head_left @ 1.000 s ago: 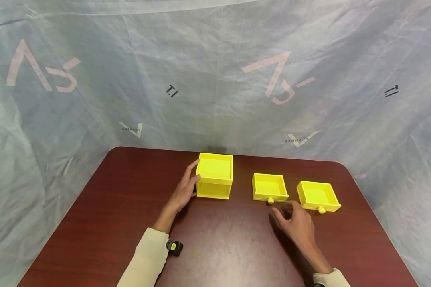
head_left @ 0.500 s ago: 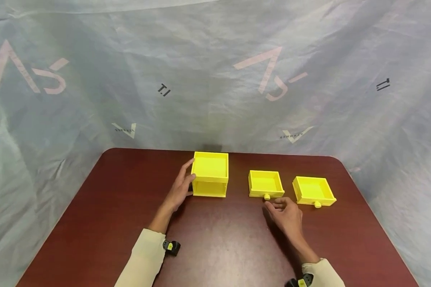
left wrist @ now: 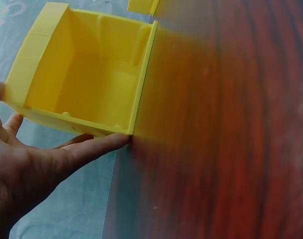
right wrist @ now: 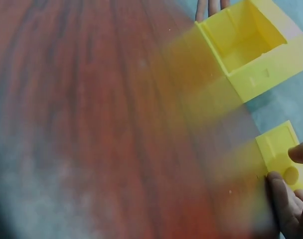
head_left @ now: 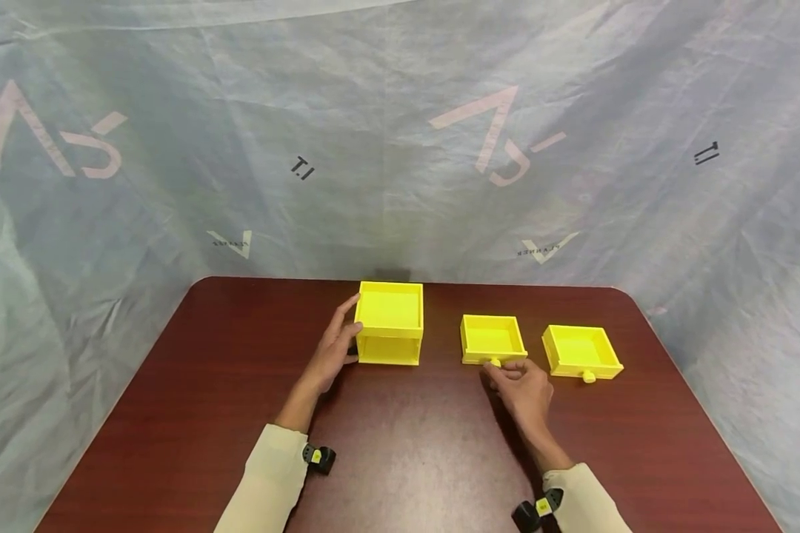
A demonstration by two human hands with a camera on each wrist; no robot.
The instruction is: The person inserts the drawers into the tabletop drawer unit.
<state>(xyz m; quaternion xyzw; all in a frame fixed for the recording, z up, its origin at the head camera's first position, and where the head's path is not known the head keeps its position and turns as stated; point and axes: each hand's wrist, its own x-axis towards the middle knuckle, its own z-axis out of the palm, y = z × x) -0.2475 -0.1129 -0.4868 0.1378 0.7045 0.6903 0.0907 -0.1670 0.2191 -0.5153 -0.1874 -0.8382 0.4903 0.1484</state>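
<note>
A grey-white sheet [head_left: 400,148], wrinkled and printed with pink, black and pale lettering, fills the upper part of the head view and both sides. Below it spreads a reddish-brown wood-grain table [head_left: 400,444] with rounded far corners, running off the bottom of the frame. Two cream sleeves [head_left: 260,481] come in from the bottom edge, left and right of centre. A yellow cabinet shell [head_left: 390,323] stands near the table's far edge, just about mid-frame, with a shallow recess on top and an open front. The left hand [head_left: 330,355] lies against the shell's left side, its fingers spread apart. The right hand [head_left: 525,389], right of centre, reaches to the nearer of two yellow drawers — the middle drawer [head_left: 493,339], right of the shell and apart from it. The right-hand drawer [head_left: 581,352] sits farther right, near the other but not touching it. A black wrist camera [head_left: 320,459] shows at each cuff. Smallest are the round knobs: the middle drawer's knob [right wrist: 291,175] lies between the right thumb and bent fingers — whether they press on it, I cannot tell — and the other drawer's knob [head_left: 589,377] faces the bottom of the frame.
</note>
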